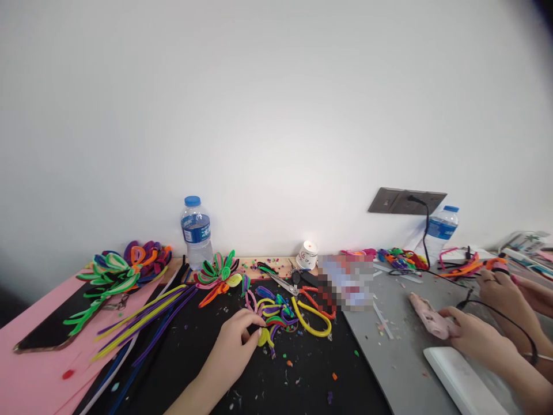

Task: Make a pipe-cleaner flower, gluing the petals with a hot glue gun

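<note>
My left hand [237,339] reaches over the black mat, its thumb and index finger pinched at a small yellow pipe-cleaner piece [264,336]. Beside it lie purple, green and yellow pipe-cleaner loops [276,308]. Stretched out to the right, my right hand [469,333] grips a pale pink glue gun [432,320] above the grey mat. Scissors with yellow and orange handles [317,328] rest just beyond the loops. A pipe-cleaner flower [220,271] lies farther back on the left.
A co-worker's hand with a ring [503,294] works at the far right. Loose pipe cleaners [149,314], a phone [56,323] and a water bottle [197,230] stand or lie left. A paper cup [307,255] is near the wall; a black cable [427,236] hangs from the socket.
</note>
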Action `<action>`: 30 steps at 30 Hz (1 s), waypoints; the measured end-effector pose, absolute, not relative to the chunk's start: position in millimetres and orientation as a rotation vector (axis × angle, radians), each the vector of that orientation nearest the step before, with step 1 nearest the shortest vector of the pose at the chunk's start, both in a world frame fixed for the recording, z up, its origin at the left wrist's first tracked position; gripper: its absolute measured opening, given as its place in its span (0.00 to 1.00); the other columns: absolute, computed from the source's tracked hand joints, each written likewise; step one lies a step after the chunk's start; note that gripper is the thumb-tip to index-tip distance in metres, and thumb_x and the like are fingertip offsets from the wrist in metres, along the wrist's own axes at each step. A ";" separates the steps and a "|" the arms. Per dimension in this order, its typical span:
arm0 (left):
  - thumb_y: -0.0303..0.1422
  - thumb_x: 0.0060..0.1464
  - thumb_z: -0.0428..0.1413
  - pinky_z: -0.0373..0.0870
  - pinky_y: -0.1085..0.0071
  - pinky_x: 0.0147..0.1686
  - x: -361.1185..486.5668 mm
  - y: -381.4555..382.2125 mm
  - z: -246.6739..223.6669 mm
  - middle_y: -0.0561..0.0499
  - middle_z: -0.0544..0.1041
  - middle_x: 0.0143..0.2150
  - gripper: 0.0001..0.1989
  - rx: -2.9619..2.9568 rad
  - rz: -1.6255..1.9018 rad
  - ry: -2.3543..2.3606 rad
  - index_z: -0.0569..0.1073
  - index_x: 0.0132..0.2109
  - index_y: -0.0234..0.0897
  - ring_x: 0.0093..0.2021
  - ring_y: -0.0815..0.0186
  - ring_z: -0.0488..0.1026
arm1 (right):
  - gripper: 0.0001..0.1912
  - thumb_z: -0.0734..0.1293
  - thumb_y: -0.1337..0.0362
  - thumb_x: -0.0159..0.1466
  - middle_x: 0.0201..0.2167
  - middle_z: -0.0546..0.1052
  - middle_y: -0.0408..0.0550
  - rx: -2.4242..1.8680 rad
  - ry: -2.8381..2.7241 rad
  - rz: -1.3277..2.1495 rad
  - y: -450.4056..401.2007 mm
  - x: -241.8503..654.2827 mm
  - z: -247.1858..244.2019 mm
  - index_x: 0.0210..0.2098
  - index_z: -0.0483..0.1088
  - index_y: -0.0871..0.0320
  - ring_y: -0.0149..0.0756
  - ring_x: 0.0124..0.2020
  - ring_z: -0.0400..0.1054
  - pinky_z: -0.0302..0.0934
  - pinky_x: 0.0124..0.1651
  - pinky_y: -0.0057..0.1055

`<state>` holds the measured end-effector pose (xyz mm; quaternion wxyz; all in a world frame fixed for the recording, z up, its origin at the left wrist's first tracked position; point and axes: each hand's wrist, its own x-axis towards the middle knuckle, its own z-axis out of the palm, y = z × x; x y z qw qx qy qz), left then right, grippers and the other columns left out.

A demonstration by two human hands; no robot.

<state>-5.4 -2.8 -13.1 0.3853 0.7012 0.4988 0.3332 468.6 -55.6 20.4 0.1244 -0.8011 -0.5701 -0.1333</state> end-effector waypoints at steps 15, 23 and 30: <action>0.34 0.54 0.48 0.60 0.75 0.25 -4.3 -11.2 0.3 0.50 0.70 0.32 0.10 1.828 1.047 1.168 0.73 0.33 0.38 0.25 0.70 0.65 | 0.19 0.61 0.69 0.48 0.40 0.74 0.50 -1.917 -2.063 0.225 -41.2 344.6 95.9 0.41 0.66 0.56 0.42 0.40 0.68 0.60 0.41 0.30; 0.33 0.50 0.53 0.58 0.75 0.24 -1.9 -14.8 4.8 0.52 0.69 0.22 0.10 1.831 0.995 1.190 0.72 0.23 0.36 0.24 0.69 0.64 | 0.18 0.59 0.73 0.48 0.35 0.73 0.46 -1.681 -2.255 0.461 -23.8 251.2 94.2 0.38 0.67 0.53 0.37 0.34 0.67 0.58 0.34 0.26; 0.35 0.51 0.51 0.57 0.76 0.22 1.2 -18.0 0.9 0.55 0.65 0.20 0.13 1.731 0.925 1.112 0.68 0.22 0.35 0.21 0.71 0.61 | 0.20 0.60 0.75 0.46 0.36 0.71 0.46 -1.547 -2.214 0.481 -10.2 199.1 77.3 0.39 0.65 0.55 0.36 0.35 0.64 0.56 0.36 0.28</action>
